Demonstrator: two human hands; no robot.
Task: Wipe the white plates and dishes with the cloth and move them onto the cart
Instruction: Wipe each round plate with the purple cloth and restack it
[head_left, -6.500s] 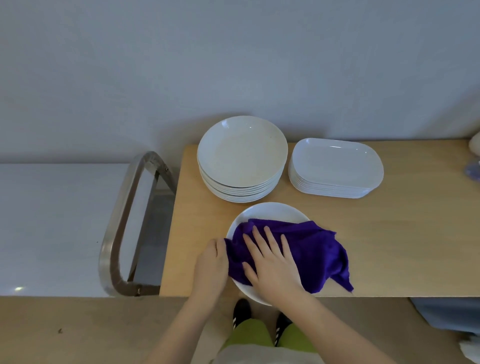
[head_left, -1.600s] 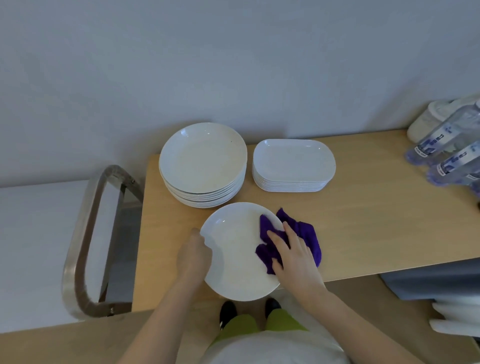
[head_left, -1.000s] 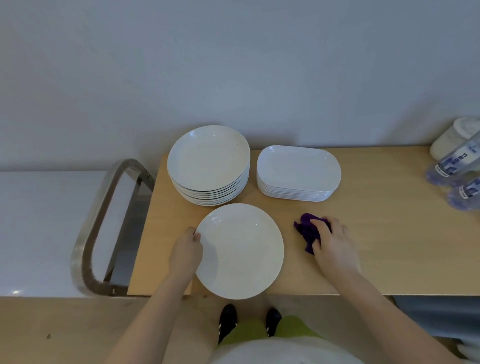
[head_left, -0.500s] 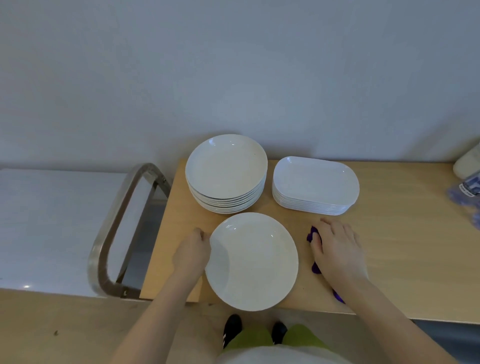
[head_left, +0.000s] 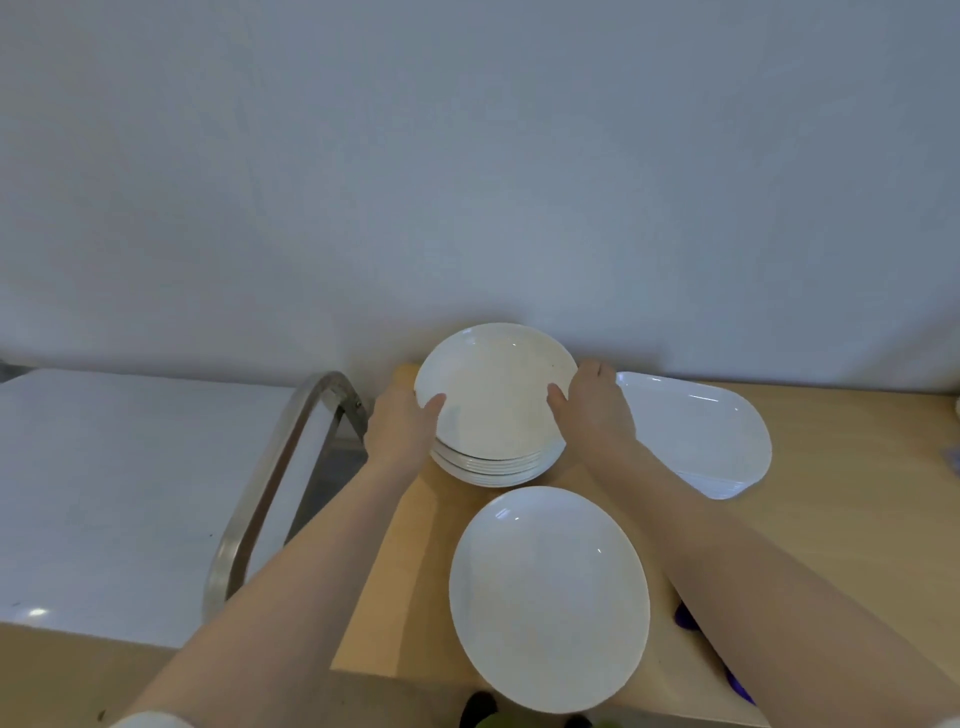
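Two hands reach to the stack of round white plates (head_left: 491, 447) at the far side of the wooden table (head_left: 841, 499), one on each side of it. The top plate (head_left: 493, 387) sits between them: the left hand (head_left: 402, 423) holds its left rim, thumb lying over the plate's upper face and the fingers hidden behind the edge; the right hand (head_left: 592, 410) holds the right rim the same way, thumb on top, the other fingers curled round the far edge. Both forearms stretch forward from the lower corners, roughly straight, palms turned inward to face each other across the plate.

Nearer the person, a single round white plate (head_left: 549, 597) lies flat, its near edge overhanging the table's front. A purple cloth (head_left: 685, 618) shows in scraps beneath the right forearm, just right of that plate. Stacked oblong white dishes (head_left: 696, 431) sit right of the round stack. Left of the table stands the cart (head_left: 119, 488), white-topped, with a metal handle (head_left: 270, 478).
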